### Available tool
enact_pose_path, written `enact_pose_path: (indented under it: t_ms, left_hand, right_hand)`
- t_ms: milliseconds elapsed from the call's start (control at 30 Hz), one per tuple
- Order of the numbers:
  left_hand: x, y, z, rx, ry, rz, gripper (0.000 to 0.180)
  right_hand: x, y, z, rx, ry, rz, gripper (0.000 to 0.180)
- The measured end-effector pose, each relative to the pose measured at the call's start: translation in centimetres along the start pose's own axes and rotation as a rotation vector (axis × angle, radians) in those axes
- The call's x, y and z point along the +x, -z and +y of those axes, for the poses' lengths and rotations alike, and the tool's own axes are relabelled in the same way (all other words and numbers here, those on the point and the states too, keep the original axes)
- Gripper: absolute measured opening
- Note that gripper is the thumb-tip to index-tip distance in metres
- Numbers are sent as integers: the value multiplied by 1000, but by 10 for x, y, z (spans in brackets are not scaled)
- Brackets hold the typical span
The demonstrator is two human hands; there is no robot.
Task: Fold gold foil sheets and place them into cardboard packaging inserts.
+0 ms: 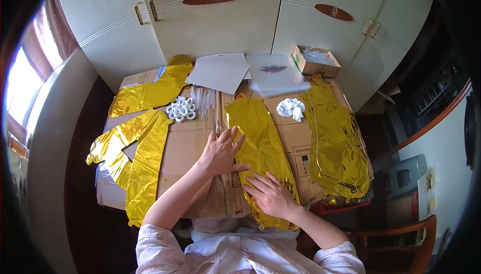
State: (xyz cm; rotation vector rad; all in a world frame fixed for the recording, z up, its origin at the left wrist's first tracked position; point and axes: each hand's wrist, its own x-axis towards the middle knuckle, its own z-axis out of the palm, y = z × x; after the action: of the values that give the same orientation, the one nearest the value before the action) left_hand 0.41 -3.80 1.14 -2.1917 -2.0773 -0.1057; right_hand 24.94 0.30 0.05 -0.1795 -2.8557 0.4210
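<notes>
A flat gold foil balloon (258,136), long and narrow, lies lengthwise in front of me on the cardboard. My left hand (223,150) is at its left edge, fingers spread, with nothing held. Lower down, my right hand (270,196) rests on the foil with its fingers stretched out. To the left lies another gold foil balloon (153,161) with an opening in its middle, and beyond it a bent gold foil piece (148,97). More gold foil balloons (334,146), seemingly layered, lie on the right.
The cardboard surface (193,146) holds white rings (181,109), clear straws (204,99) and a crumpled white bundle (291,109). White sheets (218,71), a clear plastic bag (275,76) and a small open carton (318,63) stand along the back, before cabinets (215,23). A wooden chair (401,234) is at right.
</notes>
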Motion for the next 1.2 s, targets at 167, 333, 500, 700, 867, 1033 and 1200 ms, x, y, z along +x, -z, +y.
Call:
enact_pose_path:
  t_ms: [167,333,500,700,867,1033,1200]
  left_hand:
    - [18,8,-5,-3,22,-16,92]
    - [16,-5,-11,24,26,23,92]
    - [11,-3,-12,-3,87,-56,94]
    - [10,0,-13,-5,103,-108,102]
    - [12,-5,-15,-39,108,-89,104]
    - [25,-9,-23,-19,76,-94,107]
    - [25,-10,-24,-7,82,-106,107]
  right_hand:
    - [0,0,0,-1,-4,-6,41]
    - [0,0,0,13,-4,-1,41]
    - [0,0,0,-6,-16,-6,40]
    - [1,-1,0,0,-28,-15,39]
    - [0,0,-2,-21,-31,-18,39]
    - [10,2,5,72,-36,9,35]
    - [63,17,65,1,-57,231,30]
